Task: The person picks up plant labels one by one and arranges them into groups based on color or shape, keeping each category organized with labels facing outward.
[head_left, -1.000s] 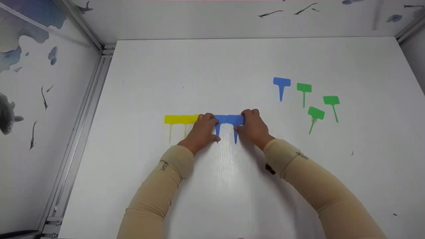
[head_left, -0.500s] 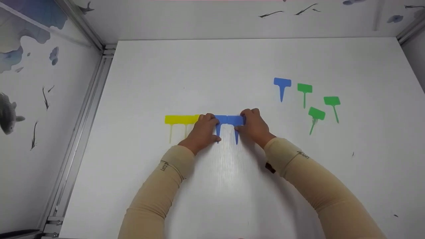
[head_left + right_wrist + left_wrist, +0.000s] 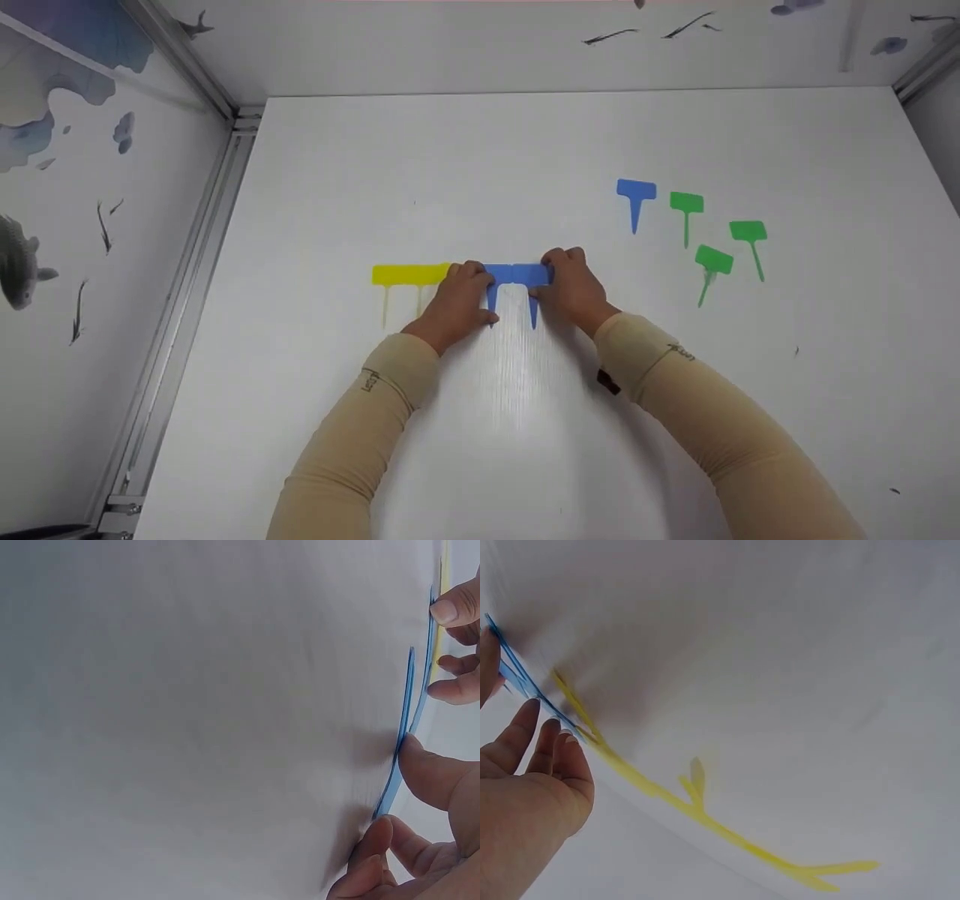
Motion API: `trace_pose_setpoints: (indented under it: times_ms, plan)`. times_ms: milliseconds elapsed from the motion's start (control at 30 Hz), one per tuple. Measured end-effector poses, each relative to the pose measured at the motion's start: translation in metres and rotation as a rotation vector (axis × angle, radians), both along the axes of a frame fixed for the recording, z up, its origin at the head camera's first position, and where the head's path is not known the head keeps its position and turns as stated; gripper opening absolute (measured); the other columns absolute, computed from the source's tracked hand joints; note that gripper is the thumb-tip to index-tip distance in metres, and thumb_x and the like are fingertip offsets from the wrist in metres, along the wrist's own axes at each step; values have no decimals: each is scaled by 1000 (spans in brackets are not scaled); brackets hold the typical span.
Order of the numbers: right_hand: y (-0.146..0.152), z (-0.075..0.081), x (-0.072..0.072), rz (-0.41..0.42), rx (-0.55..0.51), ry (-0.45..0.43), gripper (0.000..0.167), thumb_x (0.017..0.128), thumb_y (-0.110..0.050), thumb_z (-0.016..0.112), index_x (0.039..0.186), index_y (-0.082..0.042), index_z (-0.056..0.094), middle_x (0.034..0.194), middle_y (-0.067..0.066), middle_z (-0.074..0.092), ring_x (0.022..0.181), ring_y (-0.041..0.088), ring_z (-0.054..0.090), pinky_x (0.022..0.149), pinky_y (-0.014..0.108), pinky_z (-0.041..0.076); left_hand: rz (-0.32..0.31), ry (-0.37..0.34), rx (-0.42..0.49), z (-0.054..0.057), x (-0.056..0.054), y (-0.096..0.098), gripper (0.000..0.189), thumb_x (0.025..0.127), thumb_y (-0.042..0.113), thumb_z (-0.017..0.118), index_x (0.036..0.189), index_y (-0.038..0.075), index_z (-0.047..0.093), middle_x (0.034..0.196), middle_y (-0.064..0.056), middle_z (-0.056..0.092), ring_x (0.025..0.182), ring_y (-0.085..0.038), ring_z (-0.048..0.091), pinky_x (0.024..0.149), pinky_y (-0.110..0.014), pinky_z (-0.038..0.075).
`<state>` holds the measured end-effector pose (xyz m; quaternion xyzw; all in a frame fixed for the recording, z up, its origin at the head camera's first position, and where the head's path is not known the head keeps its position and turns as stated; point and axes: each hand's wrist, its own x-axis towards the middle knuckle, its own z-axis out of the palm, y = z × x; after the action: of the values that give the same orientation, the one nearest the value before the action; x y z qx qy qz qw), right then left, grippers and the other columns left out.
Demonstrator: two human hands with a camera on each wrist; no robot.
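White tabletop [image 3: 480, 165]: left hand [image 3: 456, 298] pinches left blue tag [image 3: 500, 273]; right hand [image 3: 577, 286] pinches right blue tag [image 3: 529, 274]. Best butted level, flat.

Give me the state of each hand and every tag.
Left hand: holds left blue tag
Right hand: holds right blue tag
Left blue tag: flat, partly covered by left hand
Right blue tag: flat, beside left blue tag
Yellow tags: flat, side by side, right end hidden
Upper blue tag: loose, flat, untouched
Upper-left green tag: loose, untouched
Right green tag: loose, stem slanting right
Lower green tag: loose, stem slanting left
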<state>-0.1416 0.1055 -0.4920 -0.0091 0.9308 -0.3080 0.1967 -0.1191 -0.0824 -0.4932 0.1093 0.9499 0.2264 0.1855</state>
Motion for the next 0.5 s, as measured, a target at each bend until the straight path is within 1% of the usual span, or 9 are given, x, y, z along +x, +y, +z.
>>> trace_pose_setpoints:
  times_ms: [133, 233, 333, 500]
  plan:
    - [-1, 0, 1, -4, -13, -22, 49, 92, -21, 66, 133, -6, 46, 133, 19, 37, 123, 32, 49, 108, 43, 38, 14, -25, -4, 2, 3, -1, 61, 87, 30, 72, 141, 11, 49, 145, -7, 39, 130, -23, 35, 113, -33, 31]
    - [-1, 0, 1, -3, -25, -27, 50, 92, -21, 67, 134, -6, 45, 134, 19, 37, 124, 33, 49, 108, 44, 37, 31, -20, 4, 4, 4, -1, 62, 88, 31, 72, 141, 11, 49, 145, -7, 40, 129, -23, 35, 113, -33, 31]
    - [0, 1, -1, 0, -29, -24, 52, 91, -22, 68, 135, -6, 45, 134, 20, 38, 124, 33, 49, 109, 44, 37, 37, 4, 24, 7, 4, 0, 60, 88, 32, 71, 141, 11, 49, 144, -7, 41, 129, -23, 34, 112, -32, 32]
    - [4, 1, -2, 4, -31, -4, 53, 91, -24, 69, 135, -7, 44, 133, 20, 39, 121, 32, 49, 109, 43, 37, 20, 70, 50, 11, 5, 6, 57, 88, 31, 71, 138, 11, 52, 141, -8, 44, 128, -24, 35, 111, -32, 34]
